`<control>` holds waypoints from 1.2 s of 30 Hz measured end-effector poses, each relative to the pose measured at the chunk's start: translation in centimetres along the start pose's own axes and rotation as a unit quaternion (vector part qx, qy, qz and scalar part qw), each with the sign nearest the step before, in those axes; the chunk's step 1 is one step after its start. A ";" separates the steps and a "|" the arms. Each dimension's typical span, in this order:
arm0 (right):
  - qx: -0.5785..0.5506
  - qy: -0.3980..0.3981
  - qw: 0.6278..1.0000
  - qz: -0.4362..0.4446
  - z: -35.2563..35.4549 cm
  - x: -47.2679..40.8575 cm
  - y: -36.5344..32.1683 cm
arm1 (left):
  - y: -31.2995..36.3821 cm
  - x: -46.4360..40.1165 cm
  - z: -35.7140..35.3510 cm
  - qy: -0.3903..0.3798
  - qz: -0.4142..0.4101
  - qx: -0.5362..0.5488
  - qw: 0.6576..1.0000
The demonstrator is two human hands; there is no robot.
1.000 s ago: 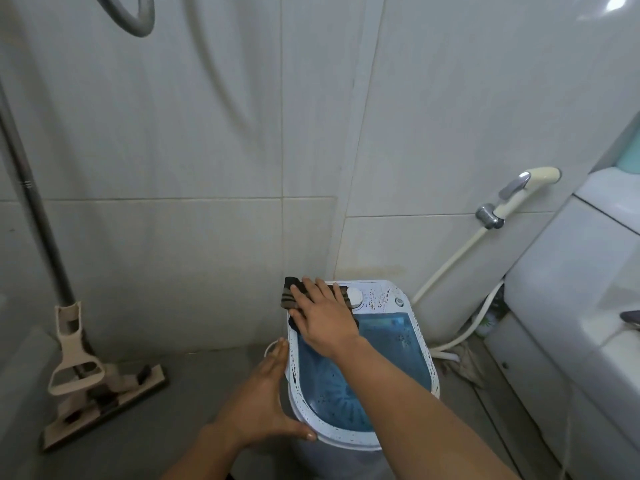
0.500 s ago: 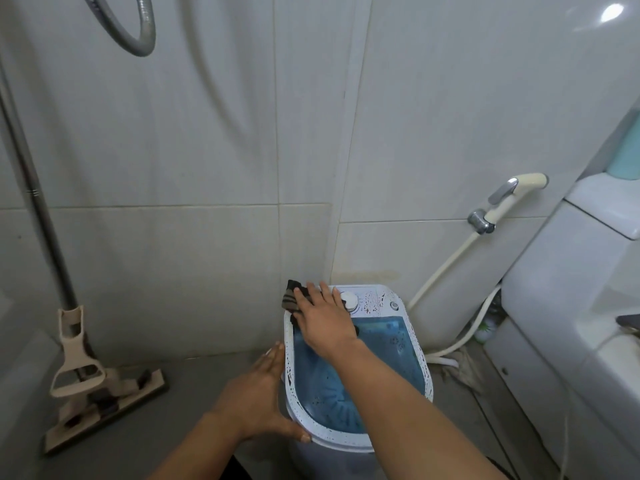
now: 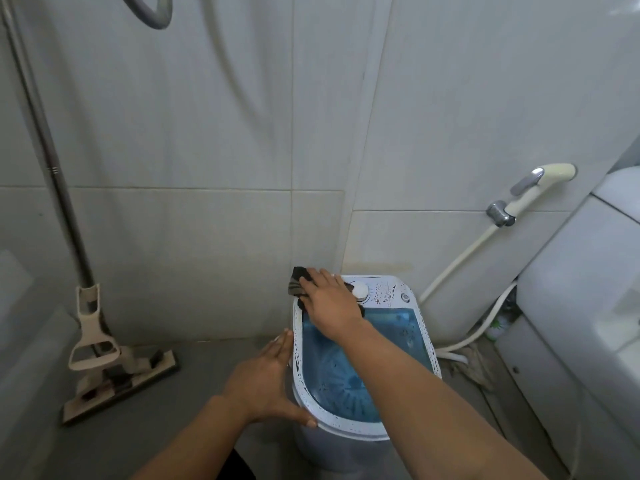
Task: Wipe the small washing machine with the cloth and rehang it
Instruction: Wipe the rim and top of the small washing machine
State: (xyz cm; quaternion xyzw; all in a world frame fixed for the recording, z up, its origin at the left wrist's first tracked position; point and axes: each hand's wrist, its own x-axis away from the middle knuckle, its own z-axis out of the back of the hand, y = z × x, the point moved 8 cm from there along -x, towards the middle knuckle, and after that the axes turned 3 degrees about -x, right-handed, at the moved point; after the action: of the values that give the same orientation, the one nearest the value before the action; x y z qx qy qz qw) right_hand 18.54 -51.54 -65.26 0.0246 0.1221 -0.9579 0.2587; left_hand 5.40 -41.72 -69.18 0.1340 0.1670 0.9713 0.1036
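The small washing machine (image 3: 391, 293) stands on the floor against the tiled wall, white with dark specks and a blue see-through lid. My right hand (image 3: 330, 303) lies flat on the machine's far left corner, pressing a dark striped cloth (image 3: 298, 285) under the palm; most of the cloth is hidden by the hand. A white round knob (image 3: 360, 290) sits just right of my fingers. My left hand (image 3: 266, 379) rests against the machine's left side, fingers spread, thumb on the near rim.
A flat mop (image 3: 104, 358) with a long metal handle leans on the wall at the left. A bidet sprayer (image 3: 533, 190) with a white hose hangs on the wall at the right. A white toilet cistern (image 3: 588, 289) fills the right edge. A grey hose loop (image 3: 152, 15) hangs top left.
My right hand with the cloth has shifted slightly toward the machine's far left corner. The left hand stays on the machine's side.
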 end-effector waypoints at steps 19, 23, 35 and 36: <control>0.029 0.003 0.994 -0.107 0.7 -0.3 1.7 | 0.3 -0.1 0.0 -0.035 0.001 -0.024 0.999; 0.012 0.022 0.996 -0.082 0.2 1.3 1.4 | 0.3 -0.1 0.0 -0.033 -0.002 -0.022 0.999; 0.026 0.005 0.999 -0.042 -0.3 5.3 1.1 | 0.7 0.5 0.6 -0.022 -0.002 -0.023 0.999; 0.026 0.003 0.999 -0.042 -0.2 4.9 1.1 | 0.7 0.5 0.6 -0.020 -0.003 -0.021 1.000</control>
State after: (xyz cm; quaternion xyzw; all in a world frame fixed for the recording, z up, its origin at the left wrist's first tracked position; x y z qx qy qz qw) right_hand 14.84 -54.85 -66.29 0.0287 0.0992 -0.9706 0.2172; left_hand 5.00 -42.09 -68.24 0.1507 0.1447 0.9714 0.1126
